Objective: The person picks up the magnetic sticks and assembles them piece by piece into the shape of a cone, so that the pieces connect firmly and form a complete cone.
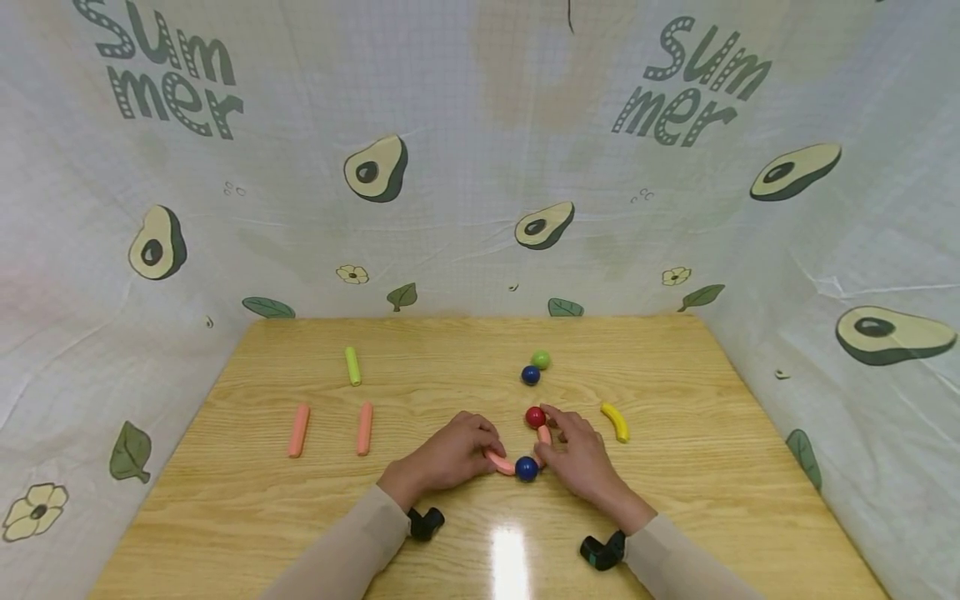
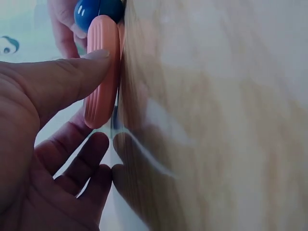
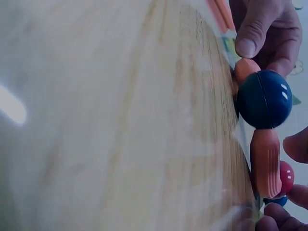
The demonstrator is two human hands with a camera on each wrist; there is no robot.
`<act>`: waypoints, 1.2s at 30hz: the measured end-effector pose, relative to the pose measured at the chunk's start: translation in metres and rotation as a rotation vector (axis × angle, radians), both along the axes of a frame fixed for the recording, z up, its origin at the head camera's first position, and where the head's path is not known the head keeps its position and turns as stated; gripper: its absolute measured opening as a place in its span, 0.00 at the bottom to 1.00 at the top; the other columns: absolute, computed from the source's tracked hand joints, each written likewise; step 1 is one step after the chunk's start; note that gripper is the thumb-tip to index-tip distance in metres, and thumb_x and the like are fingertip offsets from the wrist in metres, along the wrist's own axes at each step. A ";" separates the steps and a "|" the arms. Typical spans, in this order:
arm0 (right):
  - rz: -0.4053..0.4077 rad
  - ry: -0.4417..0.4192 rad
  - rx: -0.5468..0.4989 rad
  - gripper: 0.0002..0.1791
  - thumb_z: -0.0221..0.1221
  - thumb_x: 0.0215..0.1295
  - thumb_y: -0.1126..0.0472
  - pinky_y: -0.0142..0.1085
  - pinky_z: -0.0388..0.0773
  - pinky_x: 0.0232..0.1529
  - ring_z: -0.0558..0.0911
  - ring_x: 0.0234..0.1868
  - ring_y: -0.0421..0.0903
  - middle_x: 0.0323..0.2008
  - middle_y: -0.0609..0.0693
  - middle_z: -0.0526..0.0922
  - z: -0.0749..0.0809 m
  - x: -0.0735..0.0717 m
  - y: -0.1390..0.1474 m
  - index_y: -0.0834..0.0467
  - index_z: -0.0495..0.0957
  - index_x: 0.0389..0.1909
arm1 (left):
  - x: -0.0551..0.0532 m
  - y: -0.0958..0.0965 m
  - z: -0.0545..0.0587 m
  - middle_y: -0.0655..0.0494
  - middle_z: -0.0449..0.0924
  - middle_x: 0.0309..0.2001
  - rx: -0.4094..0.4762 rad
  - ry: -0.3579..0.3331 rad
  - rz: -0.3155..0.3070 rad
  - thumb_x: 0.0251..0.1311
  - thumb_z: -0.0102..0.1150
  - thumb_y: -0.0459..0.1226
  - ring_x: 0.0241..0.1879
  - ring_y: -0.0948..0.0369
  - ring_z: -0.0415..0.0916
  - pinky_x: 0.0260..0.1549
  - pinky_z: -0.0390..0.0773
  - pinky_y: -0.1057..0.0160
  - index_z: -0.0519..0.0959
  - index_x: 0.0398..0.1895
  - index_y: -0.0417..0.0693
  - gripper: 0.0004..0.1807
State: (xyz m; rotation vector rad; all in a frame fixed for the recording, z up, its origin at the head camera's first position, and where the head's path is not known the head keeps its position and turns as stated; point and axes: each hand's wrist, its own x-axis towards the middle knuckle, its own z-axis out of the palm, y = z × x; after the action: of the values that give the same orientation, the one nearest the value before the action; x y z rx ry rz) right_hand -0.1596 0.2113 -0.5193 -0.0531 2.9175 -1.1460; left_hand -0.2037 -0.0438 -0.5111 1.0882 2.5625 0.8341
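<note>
My left hand (image 1: 459,450) pinches a curved salmon-pink stick (image 2: 102,91) between thumb and fingers; one end meets a dark blue ball (image 1: 527,468). Another salmon-pink stick (image 3: 265,163) extends from that ball's other side toward a red ball (image 1: 535,417). Beside this second stick is my right hand (image 1: 581,458): its index fingertip touches the red ball, while in the right wrist view the thumb (image 3: 297,146) stands slightly apart from the stick. The right palm and some of its fingers are out of that view.
Behind the red ball, a second blue ball (image 1: 531,375) touches a green ball (image 1: 541,359). A curved yellow stick (image 1: 615,422) lies right. Leftward are two straight salmon sticks (image 1: 298,431) and a yellow-green stick (image 1: 353,366). A printed cloth (image 1: 450,250) borders the wooden table (image 1: 675,500).
</note>
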 end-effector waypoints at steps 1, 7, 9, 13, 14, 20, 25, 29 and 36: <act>-0.009 -0.010 -0.014 0.34 0.66 0.71 0.54 0.51 0.72 0.58 0.78 0.53 0.49 0.62 0.51 0.80 0.000 0.000 0.000 0.50 0.70 0.77 | 0.000 -0.001 0.000 0.64 0.81 0.56 -0.001 -0.003 0.006 0.70 0.70 0.44 0.59 0.61 0.72 0.62 0.75 0.57 0.89 0.47 0.63 0.07; -0.044 -0.024 -0.066 0.27 0.66 0.73 0.54 0.38 0.73 0.43 0.76 0.46 0.46 0.59 0.54 0.79 0.003 -0.005 0.002 0.53 0.74 0.70 | -0.002 -0.005 -0.001 0.62 0.79 0.60 -0.004 -0.043 0.031 0.69 0.70 0.44 0.63 0.60 0.70 0.65 0.74 0.55 0.88 0.50 0.63 0.09; -0.028 -0.017 -0.059 0.29 0.66 0.73 0.55 0.36 0.73 0.41 0.75 0.43 0.45 0.59 0.54 0.78 0.004 -0.006 0.004 0.52 0.73 0.73 | -0.002 -0.005 -0.001 0.62 0.78 0.61 -0.014 -0.046 0.030 0.67 0.72 0.44 0.64 0.59 0.69 0.65 0.74 0.54 0.88 0.51 0.63 0.11; 0.048 0.008 -0.007 0.31 0.64 0.75 0.54 0.35 0.72 0.38 0.73 0.38 0.42 0.62 0.53 0.78 0.006 -0.008 0.006 0.48 0.72 0.76 | -0.002 -0.006 0.000 0.60 0.78 0.61 -0.040 -0.018 0.025 0.67 0.72 0.44 0.63 0.58 0.69 0.65 0.74 0.54 0.88 0.51 0.63 0.11; 0.060 0.008 0.003 0.30 0.64 0.75 0.54 0.34 0.72 0.39 0.73 0.37 0.42 0.62 0.52 0.78 0.006 -0.009 0.007 0.47 0.72 0.76 | -0.002 -0.007 0.000 0.59 0.79 0.61 -0.043 -0.010 0.028 0.68 0.71 0.44 0.63 0.58 0.70 0.65 0.74 0.53 0.88 0.51 0.63 0.10; 0.049 0.029 -0.037 0.21 0.62 0.78 0.56 0.33 0.71 0.40 0.74 0.39 0.42 0.59 0.51 0.82 0.007 -0.009 0.011 0.54 0.80 0.68 | -0.004 -0.013 0.000 0.59 0.79 0.61 -0.058 0.019 0.060 0.70 0.69 0.43 0.62 0.57 0.71 0.64 0.75 0.53 0.88 0.52 0.62 0.10; 0.023 0.019 -0.068 0.19 0.63 0.77 0.55 0.32 0.71 0.39 0.74 0.39 0.42 0.54 0.51 0.82 0.006 -0.009 0.015 0.56 0.81 0.64 | -0.005 -0.018 -0.001 0.58 0.78 0.62 -0.046 0.018 0.080 0.71 0.67 0.42 0.64 0.56 0.70 0.65 0.75 0.51 0.88 0.54 0.61 0.11; 0.021 0.002 -0.075 0.18 0.63 0.77 0.54 0.32 0.71 0.37 0.74 0.38 0.42 0.50 0.50 0.82 0.005 -0.009 0.015 0.56 0.82 0.62 | -0.003 -0.018 0.001 0.56 0.76 0.66 -0.002 -0.029 0.094 0.68 0.66 0.39 0.69 0.53 0.67 0.68 0.72 0.47 0.86 0.58 0.62 0.17; 0.013 -0.016 -0.087 0.17 0.65 0.75 0.53 0.32 0.71 0.35 0.75 0.35 0.42 0.45 0.48 0.81 0.004 -0.010 0.014 0.55 0.82 0.59 | 0.003 -0.004 0.000 0.63 0.78 0.63 0.005 -0.019 0.072 0.62 0.73 0.57 0.73 0.54 0.65 0.75 0.58 0.40 0.83 0.61 0.64 0.26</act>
State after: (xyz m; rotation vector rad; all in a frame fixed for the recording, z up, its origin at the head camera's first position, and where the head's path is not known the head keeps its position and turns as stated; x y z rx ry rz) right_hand -0.1699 0.2251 -0.5149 -0.0634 2.8481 -1.2647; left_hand -0.2011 -0.0475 -0.5115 0.9902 2.5990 0.8639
